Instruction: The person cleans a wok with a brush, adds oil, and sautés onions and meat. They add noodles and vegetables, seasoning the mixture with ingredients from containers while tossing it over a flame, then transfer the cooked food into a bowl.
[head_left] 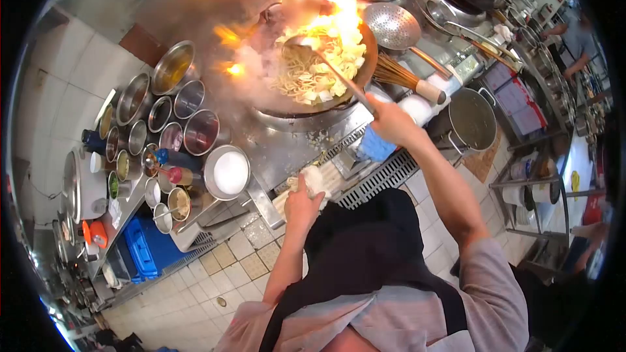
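Observation:
My right hand (393, 122) is closed around the handle of a ladle (344, 82). The ladle's bowl end reaches into a wok (372, 52) on the stove. Pale noodles (301, 78) and chopped cabbage (350, 58) fill the wok. Tall flames (342, 9) burn over its far side, and smoke hides its left part. Lower down, near the stove's front edge, my left hand (302, 212) has a bunched white cloth (316, 181) between thumb and fingers. A blue cloth (376, 146) lies below my right wrist.
Left of the stove stand several metal bowls, one with white powder (231, 172). To the right are a perforated strainer (392, 26), a bamboo brush (407, 80) and a deep pot (472, 120). Another person (577, 42) stands at the far right. A blue bin (147, 247) sits lower left.

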### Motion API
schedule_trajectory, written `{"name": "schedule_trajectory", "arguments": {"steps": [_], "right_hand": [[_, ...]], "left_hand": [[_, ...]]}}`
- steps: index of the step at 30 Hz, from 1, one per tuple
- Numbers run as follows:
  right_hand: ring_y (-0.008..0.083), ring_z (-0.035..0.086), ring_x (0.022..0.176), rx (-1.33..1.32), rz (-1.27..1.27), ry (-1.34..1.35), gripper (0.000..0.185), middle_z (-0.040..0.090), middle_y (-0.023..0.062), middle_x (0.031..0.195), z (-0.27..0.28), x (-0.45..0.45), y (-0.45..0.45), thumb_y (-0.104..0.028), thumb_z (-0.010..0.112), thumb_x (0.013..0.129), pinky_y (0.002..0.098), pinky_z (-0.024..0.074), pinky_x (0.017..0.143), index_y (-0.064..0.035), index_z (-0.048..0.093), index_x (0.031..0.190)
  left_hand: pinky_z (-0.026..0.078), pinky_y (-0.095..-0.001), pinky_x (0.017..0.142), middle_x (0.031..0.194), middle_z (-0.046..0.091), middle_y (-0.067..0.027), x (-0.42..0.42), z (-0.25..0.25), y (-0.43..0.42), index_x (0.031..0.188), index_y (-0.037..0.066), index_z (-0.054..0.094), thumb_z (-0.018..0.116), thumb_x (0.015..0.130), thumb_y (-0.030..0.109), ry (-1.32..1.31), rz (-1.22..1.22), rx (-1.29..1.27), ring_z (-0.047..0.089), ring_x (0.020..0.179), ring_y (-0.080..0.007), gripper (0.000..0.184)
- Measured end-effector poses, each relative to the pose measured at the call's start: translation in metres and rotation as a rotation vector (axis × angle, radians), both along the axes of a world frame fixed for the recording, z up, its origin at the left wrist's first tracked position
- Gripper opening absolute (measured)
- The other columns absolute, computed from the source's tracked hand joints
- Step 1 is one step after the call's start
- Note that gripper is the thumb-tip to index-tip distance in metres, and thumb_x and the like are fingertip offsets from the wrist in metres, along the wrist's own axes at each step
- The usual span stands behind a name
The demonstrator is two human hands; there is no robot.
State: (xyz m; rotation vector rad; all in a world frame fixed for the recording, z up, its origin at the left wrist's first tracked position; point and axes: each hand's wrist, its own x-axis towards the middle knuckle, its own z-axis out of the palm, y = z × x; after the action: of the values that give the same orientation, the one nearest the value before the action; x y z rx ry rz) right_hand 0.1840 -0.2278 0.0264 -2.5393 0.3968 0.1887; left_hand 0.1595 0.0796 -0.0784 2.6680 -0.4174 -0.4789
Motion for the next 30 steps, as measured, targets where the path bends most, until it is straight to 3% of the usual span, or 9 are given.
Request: {"name": "schedule_trajectory", "arguments": {"steps": [5,9,13,17,22,24,25,27,30], "right_hand": [[0.0356,0.064,0.078,0.282,0.18,0.055,0.06,0.064,0.0212,0.08,0.039,-0.052,-0.062,-0.014,0.057,0.08,0.0413,0.0486,0.074,-0.0052,0.045,0.138],[0.0367,0.065,0.082,0.03,0.243,0.104,0.063,0.065,0.0199,0.082,0.054,-0.032,-0.13,-0.012,0.058,0.077,0.043,0.0495,0.074,-0.0131,0.045,0.139],[0.0432,0.062,0.09,0.128,0.271,-0.005,0.066,0.065,0.0266,0.095,-0.001,0.043,-0.127,-0.008,0.053,0.077,0.0487,0.0488,0.08,-0.0078,0.038,0.142],[0.0436,0.057,0.107,0.251,0.459,0.001,0.063,0.06,0.0298,0.114,-0.014,0.035,-0.133,-0.008,0.051,0.077,0.0451,0.0455,0.091,-0.0063,0.041,0.14],[0.0247,0.055,0.117,0.487,0.484,0.236,0.07,0.053,0.0151,0.132,0.033,-0.009,-0.209,0.015,0.048,0.076,0.0349,0.0428,0.099,-0.0003,0.037,0.143],[0.0236,0.061,0.103,0.472,0.626,-0.09,0.073,0.057,0.0206,0.126,0.001,0.003,-0.237,0.009,0.052,0.077,0.0357,0.0497,0.087,0.0035,0.029,0.146],[0.0204,0.062,0.1,0.137,0.401,0.26,0.074,0.055,0.0189,0.128,0.022,0.018,-0.236,0.011,0.047,0.071,0.0298,0.0493,0.086,0.0049,0.033,0.143],[0.0104,0.046,0.052,0.136,0.661,0.001,0.071,0.058,0.0063,0.077,-0.02,0.06,-0.25,0.006,0.05,0.075,0.0262,0.0379,0.046,0.0018,0.034,0.144],[0.0095,0.045,0.053,0.198,0.664,-0.122,0.068,0.054,0.0056,0.071,-0.071,0.096,-0.225,0.0,0.051,0.078,0.0253,0.0375,0.046,0.0002,0.035,0.144]], "left_hand": [[0.05,-0.0471,0.079,0.093,0.062,-0.0325,-0.007,0.009,-0.031,0.138,-0.005,0.037,0.074,0.076,0.04,0.019,0.182,0.047,0.062,0.089,-0.0446,0.085],[0.051,-0.0471,0.078,0.091,0.063,-0.0306,-0.008,-0.017,-0.049,0.135,-0.001,0.044,0.077,0.07,0.032,-0.054,0.381,0.083,0.063,0.088,-0.0443,0.08],[0.053,-0.0436,0.079,0.097,0.064,-0.0262,-0.017,-0.018,-0.058,0.135,0.001,0.042,0.069,0.071,0.02,-0.111,0.588,-0.163,0.063,0.091,-0.0435,0.071],[0.051,-0.0426,0.088,0.117,0.06,-0.0143,-0.046,-0.006,-0.08,0.136,0.004,0.042,0.06,0.077,0.01,0.327,1.035,-1.242,0.061,0.103,-0.0267,0.062],[0.05,-0.0425,0.093,0.115,0.064,-0.0122,-0.072,-0.049,-0.114,0.128,0.003,0.05,0.056,0.089,0.023,0.845,0.809,-2.033,0.064,0.104,-0.0265,0.045],[0.056,-0.0378,0.082,0.111,0.066,-0.0123,-0.056,0.002,-0.138,0.125,0.002,0.052,0.062,0.089,0.032,0.83,0.793,-1.912,0.068,0.093,-0.0243,0.047],[0.057,-0.0349,0.076,0.107,0.067,-0.0106,-0.043,0.0,-0.148,0.124,0.005,0.052,0.066,0.088,0.035,0.815,0.753,-1.855,0.068,0.091,-0.021,0.048],[0.057,-0.0369,0.068,0.103,0.064,-0.0055,-0.012,-0.002,-0.169,0.122,0.014,0.049,0.071,0.084,0.036,0.701,0.787,-1.728,0.066,0.086,-0.018,0.05],[0.052,-0.0475,0.063,0.089,0.06,-0.0065,0.034,-0.007,-0.207,0.115,0.012,0.053,0.069,0.083,0.041,0.484,0.942,-1.693,0.063,0.076,-0.025,0.045]]}}
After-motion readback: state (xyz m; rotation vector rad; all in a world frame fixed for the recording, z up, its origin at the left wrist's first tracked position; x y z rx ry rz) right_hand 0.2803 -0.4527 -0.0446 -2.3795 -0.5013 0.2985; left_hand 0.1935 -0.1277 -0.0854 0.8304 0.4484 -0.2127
